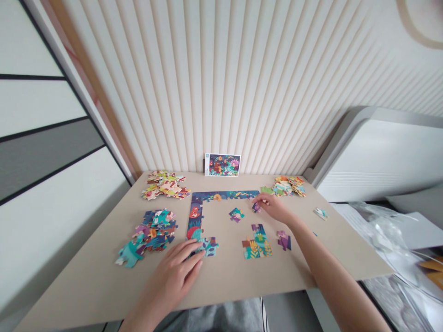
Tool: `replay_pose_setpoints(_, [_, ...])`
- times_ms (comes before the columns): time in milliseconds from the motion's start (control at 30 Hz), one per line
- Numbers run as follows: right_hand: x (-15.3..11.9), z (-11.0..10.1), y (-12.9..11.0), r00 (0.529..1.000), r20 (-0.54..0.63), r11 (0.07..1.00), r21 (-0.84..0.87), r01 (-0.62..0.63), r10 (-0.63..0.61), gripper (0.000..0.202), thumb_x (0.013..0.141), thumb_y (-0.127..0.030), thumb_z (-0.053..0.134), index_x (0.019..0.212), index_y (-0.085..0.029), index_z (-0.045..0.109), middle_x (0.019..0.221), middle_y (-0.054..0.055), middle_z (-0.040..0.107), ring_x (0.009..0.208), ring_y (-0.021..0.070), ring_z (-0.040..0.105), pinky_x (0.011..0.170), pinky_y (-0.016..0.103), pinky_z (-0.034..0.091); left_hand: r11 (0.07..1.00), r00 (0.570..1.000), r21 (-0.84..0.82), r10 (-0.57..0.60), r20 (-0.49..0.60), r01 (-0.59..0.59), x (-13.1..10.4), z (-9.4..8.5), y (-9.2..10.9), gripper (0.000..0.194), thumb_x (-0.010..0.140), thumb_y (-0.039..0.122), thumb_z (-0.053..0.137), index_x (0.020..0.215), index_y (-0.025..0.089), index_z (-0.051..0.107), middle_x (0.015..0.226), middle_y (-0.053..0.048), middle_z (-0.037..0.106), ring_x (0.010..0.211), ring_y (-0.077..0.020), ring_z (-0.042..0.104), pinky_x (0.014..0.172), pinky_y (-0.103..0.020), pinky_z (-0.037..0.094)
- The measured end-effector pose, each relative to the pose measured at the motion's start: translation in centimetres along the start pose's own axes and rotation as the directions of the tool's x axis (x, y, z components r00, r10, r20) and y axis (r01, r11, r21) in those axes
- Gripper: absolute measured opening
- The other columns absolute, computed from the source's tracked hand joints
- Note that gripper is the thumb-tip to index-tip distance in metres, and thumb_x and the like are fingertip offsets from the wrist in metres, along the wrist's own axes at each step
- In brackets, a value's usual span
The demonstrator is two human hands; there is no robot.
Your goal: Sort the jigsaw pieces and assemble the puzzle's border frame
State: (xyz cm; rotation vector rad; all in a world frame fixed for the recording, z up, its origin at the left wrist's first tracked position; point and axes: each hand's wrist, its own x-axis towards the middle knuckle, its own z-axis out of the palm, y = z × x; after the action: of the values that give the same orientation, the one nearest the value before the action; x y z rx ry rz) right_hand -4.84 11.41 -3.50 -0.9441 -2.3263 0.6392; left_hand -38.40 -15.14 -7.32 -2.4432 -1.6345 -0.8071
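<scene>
So I'm working this from afar, and the right hand (272,206) is at the right end of the top border strip (224,195), fingers bent in close together on a small purple piece (256,209). Can't tell from here whether they've actually pinched it or are only pressing it on the desk (226,282). The piece sits just below the strip; touching or not, I can't say.

My tip: take it by opposite edges, leave the tabs free, turn it till the outlines agree, then press straight down. Shoving sideways could pop the strip apart.

Left hand (180,267) lies flattish, fingers stretched out and gripping nothing, over the teal corner pieces (210,246) below the left border strip (194,210). I'd go light but steady there so the corner doesn't slide.

Also worth matching colours against the picture card (223,165) upright at the back, and watch the forearm around the joined yellow-plant patch (258,245). Easy to nudge imo.
</scene>
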Motion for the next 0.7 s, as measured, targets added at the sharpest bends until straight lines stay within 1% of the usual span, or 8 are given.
replay_pose_setpoints(67, [0.9, 0.1, -0.4, 0.999, 0.002, 0.998, -0.047, 0.042, -0.042, 0.031, 0.093, -0.021, 0.055, 0.115, -0.026, 0.076, 0.117, 0.007, 0.075, 0.108, 0.0249, 0.068, 0.098, 0.041, 0.051, 1.000, 1.000, -0.002, -0.006, -0.004, 0.006, 0.0, 0.1, 0.0, 0.028, 0.099, 0.026, 0.060, 0.124, 0.030, 0.071, 0.132, -0.003, 0.069, 0.127, -0.0251, 0.062, 0.106, -0.042, 0.055])
replay_pose_setpoints(133, [1.3, 0.5, -0.6, 0.997, -0.049, 0.993, -0.099, 0.058, -0.063, 0.036, 0.094, -0.022, 0.055, 0.126, -0.027, 0.072, 0.127, 0.008, 0.071, 0.119, 0.0262, 0.065, 0.106, 0.043, 0.047, 1.000, 1.000, 0.000, -0.008, -0.003, 0.008, 0.0, 0.1, 0.0, 0.028, 0.099, 0.025, 0.060, 0.124, 0.030, 0.071, 0.132, -0.003, 0.069, 0.127, -0.0247, 0.062, 0.106, -0.042, 0.055])
replay_pose_setpoints(233, [0.7, 1.1, -0.4, 0.994, -0.111, 0.984, -0.178, -0.027, 0.007, 0.034, 0.096, -0.030, 0.057, 0.125, -0.024, 0.073, 0.119, 0.011, 0.072, 0.112, 0.0273, 0.066, 0.101, 0.043, 0.050, 1.000, 1.000, 0.014, -0.008, 0.008, 0.008, -0.1, 0.1, 0.0, 0.031, 0.099, 0.024, 0.059, 0.127, 0.030, 0.069, 0.134, -0.003, 0.068, 0.129, -0.0242, 0.061, 0.107, -0.042, 0.055])
replay_pose_setpoints(300, [-0.2, 1.2, 0.0, 0.989, -0.107, 0.967, -0.225, -0.120, 0.098, 0.033, 0.096, -0.040, 0.060, 0.119, -0.023, 0.076, 0.111, 0.011, 0.073, 0.103, 0.0272, 0.068, 0.093, 0.040, 0.052, 1.000, 1.000, 0.022, -0.005, 0.016, 0.005, -0.1, 0.1, 0.0, 0.031, 0.100, 0.024, 0.058, 0.128, 0.029, 0.068, 0.135, -0.003, 0.067, 0.129, -0.0243, 0.060, 0.107, -0.042, 0.054])
replay_pose_setpoints(367, [-1.2, 1.3, 0.1, 0.979, -0.103, 0.942, -0.271, -0.198, 0.176, 0.039, 0.095, -0.050, 0.063, 0.118, -0.022, 0.076, 0.107, 0.010, 0.074, 0.098, 0.0270, 0.068, 0.089, 0.038, 0.052, 1.000, 1.000, 0.026, -0.006, 0.020, 0.006, -0.1, 0.1, 0.0, 0.030, 0.100, 0.024, 0.058, 0.127, 0.028, 0.069, 0.135, -0.004, 0.067, 0.130, -0.0247, 0.059, 0.107, -0.043, 0.054])
replay_pose_setpoints(500, [-2.1, 1.8, -0.5, 0.965, -0.116, 0.895, -0.363, -0.260, 0.234, 0.056, 0.089, -0.063, 0.067, 0.128, -0.023, 0.072, 0.115, 0.012, 0.071, 0.107, 0.0297, 0.067, 0.095, 0.038, 0.050, 0.999, 1.000, 0.034, 0.002, 0.022, -0.002, -0.1, 0.1, 0.0, 0.030, 0.100, 0.024, 0.058, 0.127, 0.028, 0.069, 0.135, -0.005, 0.067, 0.130, -0.0255, 0.060, 0.107, -0.044, 0.054])
replay_pose_setpoints(600, [-1.9, 2.4, -1.0, 0.971, -0.105, 0.897, -0.373, -0.237, 0.212, 0.054, 0.087, -0.058, 0.072, 0.128, -0.024, 0.071, 0.120, 0.012, 0.070, 0.113, 0.0305, 0.065, 0.100, 0.040, 0.048, 0.999, 1.000, 0.040, 0.005, 0.020, -0.006, -0.1, 0.1, 0.0, 0.031, 0.099, 0.024, 0.058, 0.128, 0.028, 0.069, 0.134, -0.005, 0.068, 0.128, -0.0255, 0.061, 0.107, -0.043, 0.055])
replay_pose_setpoints(700, [-1.6, 2.7, -0.8, 0.987, -0.037, 0.952, -0.261, -0.161, 0.157, 0.046, 0.088, -0.041, 0.072, 0.131, -0.025, 0.069, 0.118, 0.009, 0.073, 0.110, 0.0275, 0.067, 0.100, 0.040, 0.049, 0.999, 1.000, 0.045, -0.001, 0.018, 0.000, 0.0, 0.0, 0.1, 0.030, 0.100, 0.024, 0.058, 0.127, 0.028, 0.070, 0.133, -0.005, 0.068, 0.128, -0.0253, 0.062, 0.106, -0.043, 0.055])
